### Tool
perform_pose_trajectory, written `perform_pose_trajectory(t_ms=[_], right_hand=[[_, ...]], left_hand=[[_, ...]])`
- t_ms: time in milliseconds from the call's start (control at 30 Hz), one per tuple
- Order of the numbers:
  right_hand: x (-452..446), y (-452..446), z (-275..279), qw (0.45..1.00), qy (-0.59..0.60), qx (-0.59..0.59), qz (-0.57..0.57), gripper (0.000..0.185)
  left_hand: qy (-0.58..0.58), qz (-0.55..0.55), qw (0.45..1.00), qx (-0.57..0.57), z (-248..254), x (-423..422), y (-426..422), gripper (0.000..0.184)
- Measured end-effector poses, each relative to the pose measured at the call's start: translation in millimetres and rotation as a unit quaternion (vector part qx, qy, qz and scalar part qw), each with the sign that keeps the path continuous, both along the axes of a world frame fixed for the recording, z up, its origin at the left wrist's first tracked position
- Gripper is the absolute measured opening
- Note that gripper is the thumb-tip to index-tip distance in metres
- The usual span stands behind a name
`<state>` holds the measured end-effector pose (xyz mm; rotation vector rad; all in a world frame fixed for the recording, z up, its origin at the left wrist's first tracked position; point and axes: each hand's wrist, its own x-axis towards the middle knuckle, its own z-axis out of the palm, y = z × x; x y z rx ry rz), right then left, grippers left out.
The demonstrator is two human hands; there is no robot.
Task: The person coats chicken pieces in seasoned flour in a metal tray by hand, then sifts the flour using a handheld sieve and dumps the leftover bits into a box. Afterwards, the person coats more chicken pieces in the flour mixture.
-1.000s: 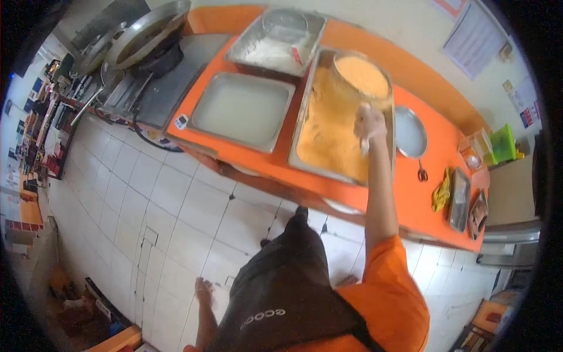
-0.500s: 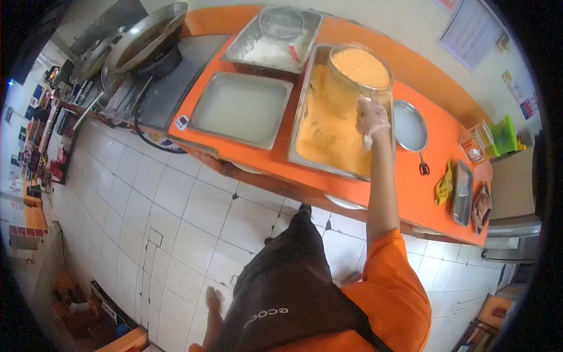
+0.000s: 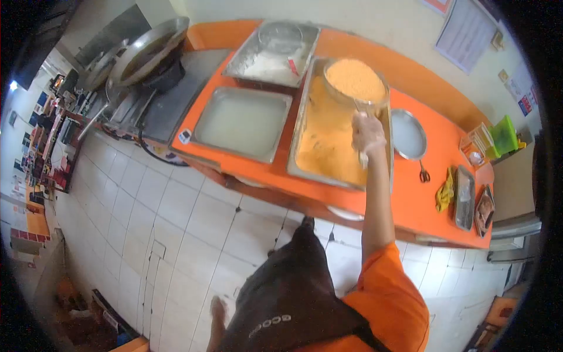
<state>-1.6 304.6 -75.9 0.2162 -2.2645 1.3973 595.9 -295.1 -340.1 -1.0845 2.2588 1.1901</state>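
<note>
My right hand [image 3: 368, 134], in a clear plastic glove, is closed round the handle of a large round strainer [image 3: 331, 94]. The strainer is heaped with orange crumbs or powder [image 3: 356, 79] and held above the back of a deep metal tray [image 3: 291, 158]. More orange powder [image 3: 325, 149] covers the tray's bottom, with a few darker lumps showing. Low at my side hangs my left hand [image 3: 219, 306], away from the counter. It is small and blurred, so its fingers cannot be made out.
Left of the powder tray are a pan of cloudy liquid [image 3: 240, 123] and a tray of white flour [image 3: 268, 66] with a wire basket. A wok [image 3: 149, 50] sits on the stove. To the right lie a round pan [image 3: 409, 135], scissors [image 3: 424, 173] and a yellow cloth [image 3: 446, 190].
The view has shifted slightly, so the counter appears lower. The strainer, still in my right hand, sits a little further left over the tray. My left hand has moved slightly.
</note>
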Motion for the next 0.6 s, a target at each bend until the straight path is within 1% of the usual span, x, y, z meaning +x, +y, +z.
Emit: perform_pose_trajectory(t_ms=[33, 67, 100, 133, 167, 200, 233, 267, 300, 333, 367, 433, 467, 500, 533, 567, 600], right_hand=[[11.8, -15.7, 34.0, 0.984, -0.101, -0.147, 0.011, 0.016], [26.5, -19.7, 38.0, 0.991, -0.093, -0.095, 0.002, 0.016], [40.4, -23.4, 41.3, 0.995, -0.084, -0.044, -0.009, 0.015], [43.3, -15.3, 41.7, 0.975, 0.058, 0.21, -0.032, 0.015], [22.8, -8.3, 44.4, 0.961, 0.094, 0.259, -0.03, 0.015], [2.2, -0.8, 46.4, 0.942, 0.131, 0.306, -0.03, 0.015], [-8.0, 4.7, 11.0, 0.988, 0.026, 0.154, 0.0, 0.015], [-8.2, 5.5, 6.0, 0.995, -0.004, 0.098, 0.014, 0.016], [-7.9, 5.6, 2.0, 0.998, -0.032, 0.038, 0.026, 0.016], [-6.3, 4.4, 0.3, 0.998, -0.058, -0.021, 0.034, 0.016], [-8.9, 5.8, 0.8, 0.997, -0.057, -0.016, 0.04, 0.016], [22.5, -14.8, 33.6, 0.992, 0.023, 0.118, -0.047, 0.017], [38.8, -26.6, 52.3, 0.977, 0.06, 0.18, -0.1, 0.018], [45.4, -36.0, 77.6, 0.983, -0.137, -0.051, -0.108, 0.016], [42.2, -42.1, 90.5, 0.9, -0.325, -0.274, -0.097, 0.015], [31.3, -38.9, 68.5, 0.903, -0.323, -0.267, -0.096, 0.016], [36.0, -30.4, 48.4, 0.931, -0.3, -0.195, -0.079, 0.016]], left_hand=[[0.028, -0.106, 0.988, -0.111, -29.7, 13.4, -10.9, 0.036], [0.057, -0.187, 0.954, -0.227, -51.1, 22.0, -18.1, 0.037], [0.156, -0.238, 0.916, -0.284, -42.6, 35.6, -20.6, 0.038], [0.246, -0.282, 0.858, -0.353, -31.1, 47.7, -21.8, 0.039], [0.356, -0.308, 0.78, -0.412, -36.2, 18.7, -15.2, 0.04], [0.275, -0.17, 0.911, -0.257, -30.1, -1.7, -6.1, 0.041], [0.162, -0.028, 0.983, -0.084, -9.3, 1.0, 0.5, 0.041], [0.036, 0.118, 0.988, 0.095, 14.7, 3.8, 10.0, 0.042], [0.035, 0.039, 0.998, 0.038, 14.3, 4.7, 9.8, 0.039], [0.033, -0.03, 0.999, 0.011, 25.8, -13.7, 17.3, 0.039], [0.027, -0.097, 0.995, -0.018, 43.6, -22.0, 24.7, 0.038], [0.002, -0.143, 0.989, -0.037, 66.5, -3.0, 29.7, 0.037], [0.0, -0.124, 0.992, -0.027, 66.5, 6.9, 28.9, 0.037], [-0.004, -0.141, 0.988, -0.06, 53.4, -12.1, 31.5, 0.036], [-0.009, -0.158, 0.983, -0.095, 35.0, -27.3, 31.6, 0.035], [-0.056, -0.218, 0.96, -0.169, 20.8, -18.1, 23.8, 0.034], [-0.107, -0.283, 0.923, -0.238, 19.6, -0.4, 17.6, 0.033]])
